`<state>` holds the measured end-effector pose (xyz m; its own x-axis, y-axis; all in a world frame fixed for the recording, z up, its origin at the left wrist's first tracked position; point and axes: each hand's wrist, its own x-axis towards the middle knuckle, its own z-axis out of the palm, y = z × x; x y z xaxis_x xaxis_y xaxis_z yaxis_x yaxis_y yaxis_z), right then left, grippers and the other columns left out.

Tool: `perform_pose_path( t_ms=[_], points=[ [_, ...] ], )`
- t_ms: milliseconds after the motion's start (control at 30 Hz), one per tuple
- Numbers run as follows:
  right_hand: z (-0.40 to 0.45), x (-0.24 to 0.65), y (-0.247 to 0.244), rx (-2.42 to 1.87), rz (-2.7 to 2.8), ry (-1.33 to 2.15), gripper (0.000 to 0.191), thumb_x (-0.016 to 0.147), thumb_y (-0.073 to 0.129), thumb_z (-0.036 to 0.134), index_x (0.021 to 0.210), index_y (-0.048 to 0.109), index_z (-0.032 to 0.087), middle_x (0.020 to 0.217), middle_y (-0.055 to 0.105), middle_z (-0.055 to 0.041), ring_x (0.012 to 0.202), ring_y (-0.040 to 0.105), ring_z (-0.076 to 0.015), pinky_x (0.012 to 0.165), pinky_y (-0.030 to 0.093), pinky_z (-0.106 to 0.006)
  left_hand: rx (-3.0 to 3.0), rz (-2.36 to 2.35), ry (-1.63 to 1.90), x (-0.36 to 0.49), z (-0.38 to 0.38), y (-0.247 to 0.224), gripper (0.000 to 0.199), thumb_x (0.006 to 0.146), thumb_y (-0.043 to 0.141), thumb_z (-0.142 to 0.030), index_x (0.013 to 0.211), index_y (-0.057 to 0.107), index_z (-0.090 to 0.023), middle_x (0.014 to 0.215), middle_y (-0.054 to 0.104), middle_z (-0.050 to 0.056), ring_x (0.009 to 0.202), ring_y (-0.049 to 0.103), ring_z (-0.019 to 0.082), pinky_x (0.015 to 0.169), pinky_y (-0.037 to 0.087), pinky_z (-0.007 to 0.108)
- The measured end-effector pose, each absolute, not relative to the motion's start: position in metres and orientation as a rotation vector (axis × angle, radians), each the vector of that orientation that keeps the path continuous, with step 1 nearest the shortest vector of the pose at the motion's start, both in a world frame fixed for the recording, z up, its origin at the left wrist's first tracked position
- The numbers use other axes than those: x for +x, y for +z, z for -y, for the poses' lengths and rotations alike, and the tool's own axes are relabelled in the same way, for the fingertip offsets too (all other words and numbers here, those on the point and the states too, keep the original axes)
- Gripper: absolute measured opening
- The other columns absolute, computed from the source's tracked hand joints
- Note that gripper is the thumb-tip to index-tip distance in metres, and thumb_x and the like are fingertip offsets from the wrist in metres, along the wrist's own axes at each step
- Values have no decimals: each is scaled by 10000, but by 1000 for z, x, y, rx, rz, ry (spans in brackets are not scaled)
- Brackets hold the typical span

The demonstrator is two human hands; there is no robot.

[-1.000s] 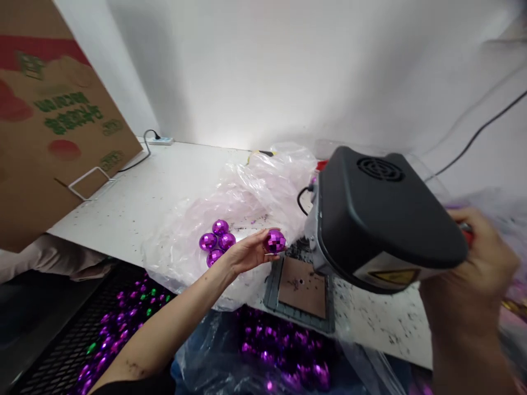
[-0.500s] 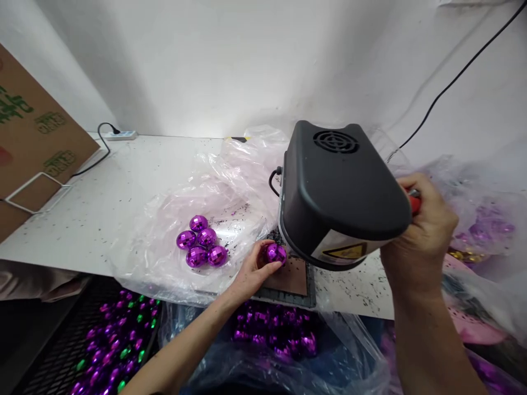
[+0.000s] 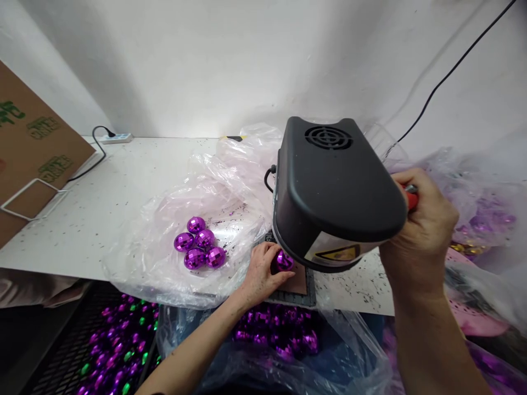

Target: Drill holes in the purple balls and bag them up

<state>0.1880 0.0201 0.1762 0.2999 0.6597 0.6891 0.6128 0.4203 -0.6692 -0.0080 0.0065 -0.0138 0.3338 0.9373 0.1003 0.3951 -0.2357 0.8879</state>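
My left hand (image 3: 263, 272) has its fingers round a shiny purple mirrored ball (image 3: 284, 260), held over a brown plate (image 3: 295, 282) at the base of a black machine (image 3: 337, 186). The machine's housing covers part of the ball. At the machine's right side, my right hand (image 3: 426, 219) grips a red handle (image 3: 411, 198), mostly hidden by the fingers. Several purple balls (image 3: 205, 238) lie grouped on clear plastic, left of my left hand.
Clear plastic (image 3: 164, 219) spreads over the white table (image 3: 135, 164). Below the front edge are a bag of purple balls (image 3: 280, 334) and a black crate (image 3: 53, 340) of purple and green pieces. A cardboard box (image 3: 37, 148) and a power strip (image 3: 117, 138) are left.
My left hand has moved slightly right and down with the ball, further under the housing. My right hand stays on the handle. The whole view has shifted a little.
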Motion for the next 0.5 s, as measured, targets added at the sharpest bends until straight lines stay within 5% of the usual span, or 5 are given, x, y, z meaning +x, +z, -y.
perform_pose_path(
  t_ms=[367,500],
  points=[
    [-16,188,175,-1252,1361,76,199,883,652,347,777,607,186,629,460,40,566,413,-50,502,312,-191,1809,-1058,802,-8,0,-24,455,886,681,-383,1320,605,-269,1289,655,91,1281,532,318,1194,296,556],
    [4,183,158,-1250,1350,-203,142,896,623,318,800,630,213,659,536,24,547,451,-74,503,362,-242,1833,-1064,771,-8,-1,-14,480,889,660,-364,1349,577,-255,1302,644,96,1298,516,320,1221,248,554]
  ],
)
